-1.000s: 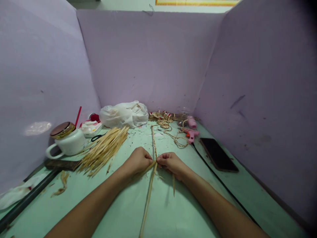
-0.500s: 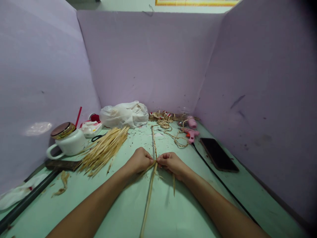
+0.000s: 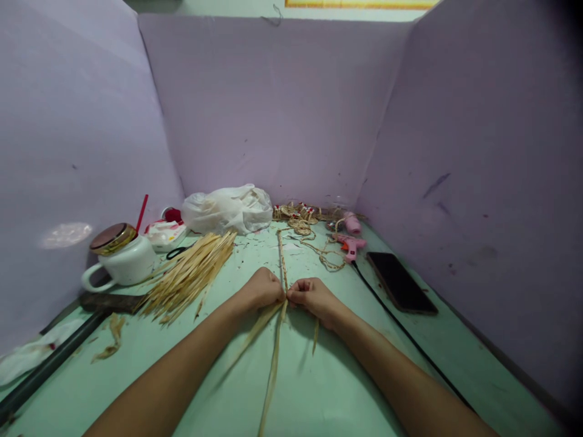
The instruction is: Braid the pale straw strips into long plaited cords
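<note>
A thin braid of straw-coloured fibre (image 3: 282, 258) runs from the far part of the table toward me and ends between my two hands. My left hand (image 3: 264, 287) is closed, pinching the braid's near end from the left. From the right, my right hand (image 3: 314, 297) pinches the same spot, its fingers curled. Below the pinch, loose strands (image 3: 274, 364) hang toward me; one slants left under my left forearm. A short strand end (image 3: 316, 337) pokes out beneath my right hand. The fingertips hide how the strands cross.
A bundle of dry strips (image 3: 195, 273) lies left, near a white mug (image 3: 127, 264) and a hammer-like tool (image 3: 113, 302). A white plastic bag (image 3: 228, 209) and coiled braids (image 3: 300, 224) sit at the back. Right are a pink glue gun (image 3: 350, 246), its black cord and a phone (image 3: 401, 282).
My left fingers have curled in tighter at the braid's end. The left strand has swung out from along my forearm and now hangs more freely below the hand.
</note>
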Tool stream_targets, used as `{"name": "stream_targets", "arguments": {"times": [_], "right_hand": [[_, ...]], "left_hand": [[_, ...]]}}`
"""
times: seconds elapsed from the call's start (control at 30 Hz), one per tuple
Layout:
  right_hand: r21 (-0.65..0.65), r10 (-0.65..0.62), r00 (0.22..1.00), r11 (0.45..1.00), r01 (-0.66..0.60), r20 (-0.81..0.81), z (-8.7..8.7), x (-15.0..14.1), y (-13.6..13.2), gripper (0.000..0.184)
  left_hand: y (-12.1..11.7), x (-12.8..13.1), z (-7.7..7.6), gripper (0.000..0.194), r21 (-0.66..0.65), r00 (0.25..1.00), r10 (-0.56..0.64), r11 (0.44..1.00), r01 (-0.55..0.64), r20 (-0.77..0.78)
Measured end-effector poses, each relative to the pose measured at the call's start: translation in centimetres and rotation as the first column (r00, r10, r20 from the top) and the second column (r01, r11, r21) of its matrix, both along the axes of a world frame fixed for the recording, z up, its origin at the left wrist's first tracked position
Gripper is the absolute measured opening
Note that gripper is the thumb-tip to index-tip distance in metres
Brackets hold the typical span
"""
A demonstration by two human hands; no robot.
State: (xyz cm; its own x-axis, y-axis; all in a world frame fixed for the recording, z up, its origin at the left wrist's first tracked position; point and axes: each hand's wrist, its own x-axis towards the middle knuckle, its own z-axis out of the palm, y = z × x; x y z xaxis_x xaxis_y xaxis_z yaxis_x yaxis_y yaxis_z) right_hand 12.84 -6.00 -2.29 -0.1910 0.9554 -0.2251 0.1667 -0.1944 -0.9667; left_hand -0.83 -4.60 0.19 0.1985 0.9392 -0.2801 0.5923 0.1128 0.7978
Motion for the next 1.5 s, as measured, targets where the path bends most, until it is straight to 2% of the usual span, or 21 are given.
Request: {"name": "stream_targets", "arguments": {"times": [0.1, 0.23, 0.4, 0.53, 0.67, 0.77, 0.9, 1.0, 1.17, 1.23, 1.37, 1.5], "right_hand": [[0.005, -0.013, 0.999, 1.000, 0.013, -0.029, 0.0, 0.0, 0.0, 0.005], [-0.026, -0.026, 0.999, 0.999, 0.025, -0.036, 0.4, 0.0, -0.2, 0.006], [-0.084, -0.030, 0.996, 0.996, 0.023, -0.085, 1.0, 0.0, -0.4, 0.008], [-0.106, -0.034, 0.995, 0.994, 0.023, -0.096, 1.0, 0.2, -0.3, 0.016], [-0.105, -0.025, 0.994, 0.994, 0.013, -0.111, 0.5, 0.3, -0.1, 0.020], [-0.088, 0.007, 0.991, 0.996, -0.019, -0.135, 0.3, 0.4, 0.0, 0.018], [-0.064, 0.062, 0.985, 0.995, -0.073, -0.164, 0.2, 0.5, 0.1, 0.011], [-0.071, 0.078, 0.978, 0.993, -0.093, -0.192, 0.1, 0.6, 0.1, 0.009], [-0.067, 0.130, 0.963, 0.986, -0.150, -0.237, 0.5, 0.7, -0.1, 0.011], [-0.086, 0.111, 0.964, 0.987, -0.135, -0.240, 0.6, 0.7, -0.1, 0.009], [-0.076, 0.067, 0.983, 0.994, -0.081, -0.172, 0.5, 0.6, 0.0, 0.006], [0.034, 0.084, 0.994, 0.996, -0.082, -0.063, 0.1, 0.4, 0.2, 0.003]], "left_hand": [[0.0, 0.2, 0.7, 0.004, -0.107, 1.000, 0.020, 0.994, -0.023, -0.021], [-0.3, 0.1, 1.4, 0.009, -0.256, 0.999, -0.031, 0.966, 0.041, 0.040], [0.3, -0.4, 0.7, 0.005, -0.322, 0.977, -0.020, 0.942, 0.090, 0.214], [0.7, -0.6, -0.2, 0.014, -0.279, 0.988, 0.017, 0.960, 0.027, 0.151], [0.2, -0.1, 0.1, 0.022, -0.228, 0.987, 0.096, 0.971, -0.065, 0.125], [-0.2, 0.1, 0.5, 0.022, -0.268, 0.975, 0.056, 0.964, 0.004, 0.213], [-0.3, 0.1, 0.6, 0.017, -0.372, 0.942, -0.012, 0.917, 0.144, 0.335], [-0.1, -0.1, 0.3, 0.013, -0.407, 0.941, 0.020, 0.905, 0.127, 0.338], [0.1, -0.4, -0.4, 0.009, -0.353, 0.958, 0.041, 0.933, 0.065, 0.284], [0.1, -0.6, -0.5, 0.008, -0.327, 0.954, 0.031, 0.943, 0.071, 0.297], [0.0, -0.9, -0.4, 0.007, -0.320, 0.936, -0.006, 0.939, 0.126, 0.353], [-0.2, -0.6, -0.3, 0.006, -0.285, 0.956, 0.021, 0.956, 0.067, 0.294]]}}
